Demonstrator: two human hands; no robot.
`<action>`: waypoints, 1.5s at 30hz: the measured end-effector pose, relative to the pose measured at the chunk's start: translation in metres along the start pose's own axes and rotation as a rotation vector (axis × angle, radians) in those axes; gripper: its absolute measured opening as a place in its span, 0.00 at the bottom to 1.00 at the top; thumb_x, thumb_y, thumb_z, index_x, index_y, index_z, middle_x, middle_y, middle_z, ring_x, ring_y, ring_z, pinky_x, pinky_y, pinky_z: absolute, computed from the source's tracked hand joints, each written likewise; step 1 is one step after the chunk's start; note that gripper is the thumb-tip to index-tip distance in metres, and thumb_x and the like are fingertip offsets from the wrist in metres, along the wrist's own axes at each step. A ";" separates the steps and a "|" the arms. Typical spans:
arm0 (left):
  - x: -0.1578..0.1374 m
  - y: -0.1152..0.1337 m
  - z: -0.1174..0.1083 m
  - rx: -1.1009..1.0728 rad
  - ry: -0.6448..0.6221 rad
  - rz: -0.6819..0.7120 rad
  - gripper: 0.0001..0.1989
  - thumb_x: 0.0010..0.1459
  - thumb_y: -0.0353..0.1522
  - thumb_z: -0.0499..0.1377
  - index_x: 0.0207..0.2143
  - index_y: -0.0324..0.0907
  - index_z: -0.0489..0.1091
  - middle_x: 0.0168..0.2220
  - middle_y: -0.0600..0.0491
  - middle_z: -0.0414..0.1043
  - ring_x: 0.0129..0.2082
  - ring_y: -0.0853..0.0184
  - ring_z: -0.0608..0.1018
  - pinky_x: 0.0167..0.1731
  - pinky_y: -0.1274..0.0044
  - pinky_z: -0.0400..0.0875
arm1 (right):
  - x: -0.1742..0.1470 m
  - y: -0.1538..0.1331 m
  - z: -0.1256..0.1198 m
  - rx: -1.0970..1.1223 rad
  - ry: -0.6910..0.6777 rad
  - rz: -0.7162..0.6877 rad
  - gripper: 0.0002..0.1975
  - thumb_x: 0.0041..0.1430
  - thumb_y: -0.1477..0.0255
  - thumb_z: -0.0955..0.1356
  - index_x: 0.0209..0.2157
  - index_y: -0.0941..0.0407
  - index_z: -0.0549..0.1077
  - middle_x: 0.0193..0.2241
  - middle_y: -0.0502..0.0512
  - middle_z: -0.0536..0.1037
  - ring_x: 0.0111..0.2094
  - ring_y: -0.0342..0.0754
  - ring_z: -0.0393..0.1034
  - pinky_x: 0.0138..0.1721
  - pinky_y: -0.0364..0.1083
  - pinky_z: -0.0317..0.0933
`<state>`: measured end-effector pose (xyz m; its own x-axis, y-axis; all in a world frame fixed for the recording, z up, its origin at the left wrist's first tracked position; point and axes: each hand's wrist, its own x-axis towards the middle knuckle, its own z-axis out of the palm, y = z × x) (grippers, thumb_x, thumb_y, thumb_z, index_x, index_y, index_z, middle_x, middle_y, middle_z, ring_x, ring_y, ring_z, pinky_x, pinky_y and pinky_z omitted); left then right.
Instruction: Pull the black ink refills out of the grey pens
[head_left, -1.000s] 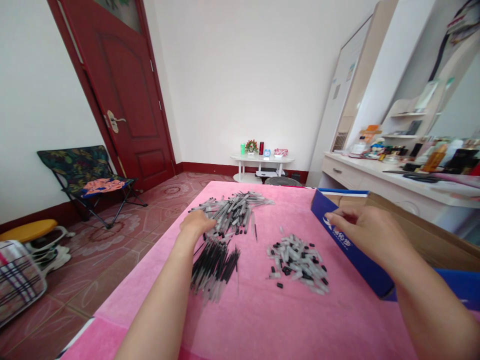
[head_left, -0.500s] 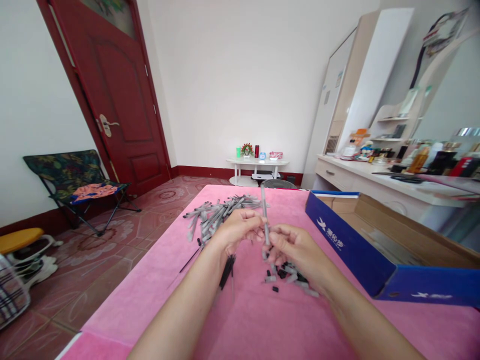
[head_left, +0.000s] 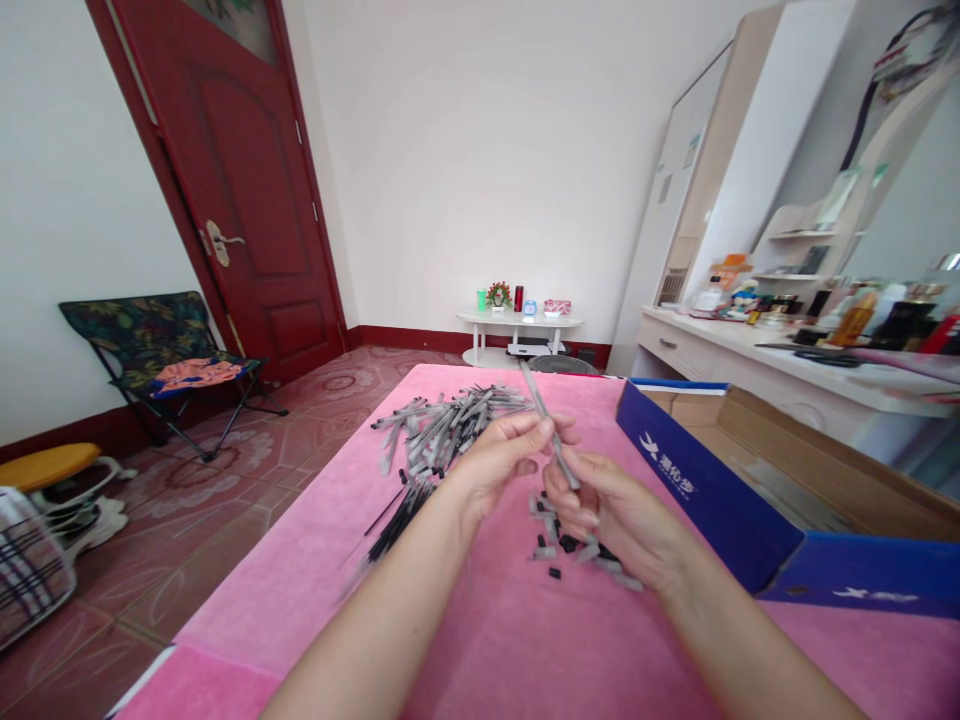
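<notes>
A slim grey pen barrel is held between my two hands over the pink cloth, its top leaning left. My left hand pinches it around the middle with thumb and fingers. Lower down, my right hand has its fingers closed around the bottom end. Beyond my left hand lies a heap of grey pen barrels. A bundle of thin black refills lies left of my left forearm, which partly covers it. Below my right hand are scattered small grey and black pen caps, partly hidden by that hand.
An open blue cardboard box stands on the table's right side. A white dressing table with bottles is behind it. A low white table stands by the wall, and a folding chair sits left near the red door.
The pen barrel has gone from nearly upright to leaning left. Both hands have shifted slightly right, and more of the black refills now shows left of my left forearm.
</notes>
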<state>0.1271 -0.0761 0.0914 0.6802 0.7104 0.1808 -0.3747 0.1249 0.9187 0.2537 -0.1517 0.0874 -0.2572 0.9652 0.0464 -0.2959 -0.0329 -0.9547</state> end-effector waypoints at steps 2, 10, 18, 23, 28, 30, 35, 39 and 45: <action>0.000 -0.003 0.004 -0.163 -0.072 0.025 0.15 0.48 0.37 0.60 0.38 0.38 0.71 0.33 0.48 0.72 0.28 0.70 0.73 0.29 0.79 0.64 | 0.001 0.002 0.002 0.053 -0.040 0.002 0.16 0.58 0.61 0.59 0.24 0.58 0.63 0.18 0.45 0.58 0.15 0.34 0.46 0.18 0.38 0.47; 0.006 -0.019 0.014 -0.223 0.182 0.095 0.11 0.44 0.33 0.64 0.28 0.34 0.70 0.25 0.50 0.73 0.25 0.68 0.74 0.27 0.78 0.67 | 0.004 -0.006 -0.005 -0.774 0.266 -0.167 0.19 0.54 0.61 0.62 0.17 0.59 0.64 0.15 0.48 0.63 0.16 0.38 0.53 0.19 0.39 0.46; 0.014 0.009 -0.051 -0.415 0.653 0.190 0.02 0.50 0.27 0.59 0.28 0.38 0.68 0.28 0.54 0.73 0.31 0.69 0.77 0.37 0.75 0.69 | -0.004 -0.004 -0.002 -1.744 0.547 -0.219 0.15 0.54 0.64 0.62 0.20 0.55 0.70 0.20 0.52 0.73 0.22 0.43 0.63 0.23 0.42 0.43; 0.010 0.022 -0.058 -0.459 0.589 0.129 0.04 0.51 0.30 0.59 0.31 0.40 0.69 0.28 0.55 0.73 0.30 0.72 0.77 0.34 0.80 0.70 | 0.010 0.006 -0.036 -1.757 0.511 -0.028 0.14 0.51 0.61 0.63 0.19 0.55 0.71 0.21 0.53 0.74 0.24 0.44 0.66 0.22 0.41 0.42; 0.012 0.009 -0.042 -0.360 0.452 0.022 0.06 0.51 0.31 0.59 0.33 0.40 0.70 0.30 0.54 0.73 0.29 0.72 0.77 0.30 0.81 0.70 | 0.015 0.026 -0.048 -1.726 0.401 0.139 0.08 0.45 0.66 0.67 0.20 0.55 0.72 0.21 0.52 0.74 0.24 0.44 0.66 0.21 0.41 0.44; 0.011 0.004 -0.039 -0.259 0.357 -0.021 0.08 0.50 0.32 0.60 0.34 0.39 0.71 0.30 0.53 0.73 0.28 0.72 0.76 0.29 0.81 0.70 | 0.015 0.026 -0.049 -1.673 0.436 0.046 0.07 0.46 0.66 0.66 0.24 0.54 0.74 0.24 0.53 0.75 0.27 0.45 0.67 0.23 0.42 0.48; 0.007 -0.003 -0.031 0.184 0.140 -0.038 0.10 0.46 0.35 0.61 0.31 0.37 0.73 0.24 0.52 0.72 0.22 0.73 0.73 0.23 0.83 0.65 | 0.014 0.003 -0.052 -1.285 0.547 -0.287 0.11 0.52 0.66 0.63 0.29 0.56 0.74 0.28 0.54 0.75 0.28 0.46 0.67 0.30 0.45 0.57; 0.007 -0.015 -0.024 0.634 -0.001 0.050 0.10 0.45 0.36 0.61 0.22 0.37 0.74 0.17 0.55 0.69 0.17 0.73 0.67 0.19 0.81 0.58 | 0.011 -0.012 -0.044 -0.826 0.593 -0.386 0.17 0.48 0.64 0.67 0.39 0.58 0.71 0.30 0.55 0.74 0.26 0.44 0.66 0.25 0.43 0.61; 0.001 0.000 -0.023 0.451 -0.063 -0.017 0.16 0.46 0.38 0.61 0.35 0.37 0.74 0.29 0.49 0.75 0.26 0.67 0.74 0.28 0.79 0.64 | 0.008 -0.016 -0.045 -0.488 0.645 -0.369 0.13 0.42 0.65 0.71 0.27 0.60 0.71 0.17 0.49 0.69 0.18 0.39 0.62 0.20 0.40 0.59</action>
<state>0.1131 -0.0597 0.0830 0.7258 0.6659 0.1728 -0.0609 -0.1880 0.9803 0.2978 -0.1320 0.0897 0.3886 0.8555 0.3422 0.2057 0.2814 -0.9373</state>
